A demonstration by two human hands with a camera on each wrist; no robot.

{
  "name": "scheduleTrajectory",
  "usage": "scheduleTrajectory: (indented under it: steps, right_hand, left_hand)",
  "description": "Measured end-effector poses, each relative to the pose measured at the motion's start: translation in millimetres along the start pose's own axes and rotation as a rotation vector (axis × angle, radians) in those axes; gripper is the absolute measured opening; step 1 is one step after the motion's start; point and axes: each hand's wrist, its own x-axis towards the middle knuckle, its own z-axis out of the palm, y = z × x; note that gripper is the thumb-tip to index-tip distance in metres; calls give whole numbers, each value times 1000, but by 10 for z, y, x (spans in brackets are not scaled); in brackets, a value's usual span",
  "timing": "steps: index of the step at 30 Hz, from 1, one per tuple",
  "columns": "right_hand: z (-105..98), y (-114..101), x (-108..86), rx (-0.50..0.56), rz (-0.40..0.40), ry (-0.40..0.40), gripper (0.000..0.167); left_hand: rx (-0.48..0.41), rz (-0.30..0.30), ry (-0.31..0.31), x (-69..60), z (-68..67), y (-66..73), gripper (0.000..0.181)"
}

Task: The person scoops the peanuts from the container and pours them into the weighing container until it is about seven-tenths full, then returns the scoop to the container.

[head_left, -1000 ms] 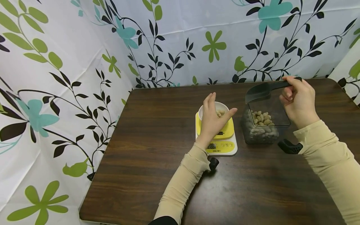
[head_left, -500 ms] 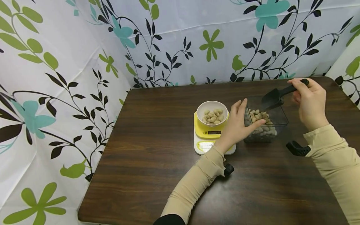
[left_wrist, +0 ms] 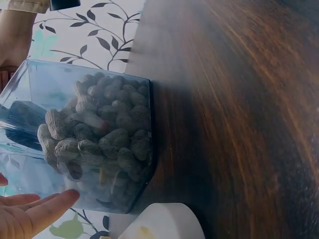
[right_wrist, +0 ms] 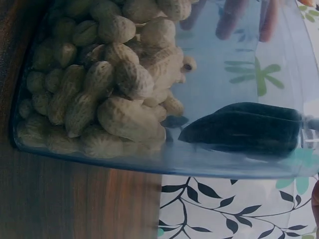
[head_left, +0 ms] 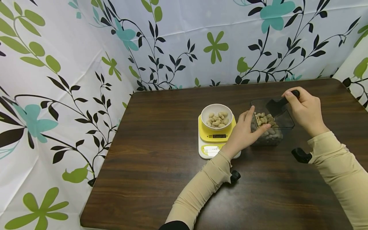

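My right hand (head_left: 306,108) grips the handle of a black scoop (head_left: 276,108). The scoop's blade dips inside a clear container (head_left: 287,123) of unshelled peanuts (right_wrist: 129,117), just above the nuts in the right wrist view. At the container's left side is my left hand (head_left: 242,131), its fingers fairly straight and its thumb along the near wall. To the left, a white bowl (head_left: 204,118) with several peanuts (head_left: 218,120) stands on a yellow and white kitchen scale (head_left: 207,135). My left hand and sleeve partly cover the scale and its display.
The brown wooden table (head_left: 149,153) extends left and forward of these things. A white curtain (head_left: 178,25) with leaf and flower prints hangs behind the table and along its left side. The scale's corner (left_wrist: 172,219) is close to the container.
My left hand moved right from over the bowl and scale to the container's side, uncovering the bowl. The scoop in my right hand went from above the container down into it.
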Motion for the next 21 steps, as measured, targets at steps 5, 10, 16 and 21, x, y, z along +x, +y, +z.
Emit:
scheduleTrajectory:
  steps: [5, 10, 16, 21]
  right_hand:
    - [19, -14, -26, -60, -40, -29, 29]
    - [60, -1, -68, -139, -71, -91, 34]
    - [116, 33, -93, -166, -91, -111, 36]
    - [123, 22, -70, -201, -103, -213, 34]
  left_hand:
    - [-14, -11, -10, 1, -2, 4, 77]
    - [-18, -10, 2, 9, 3, -5, 78]
    - [-40, -6, -2, 9, -3, -28, 78]
    - [-56, -3, -6, 18, -7, -32, 78]
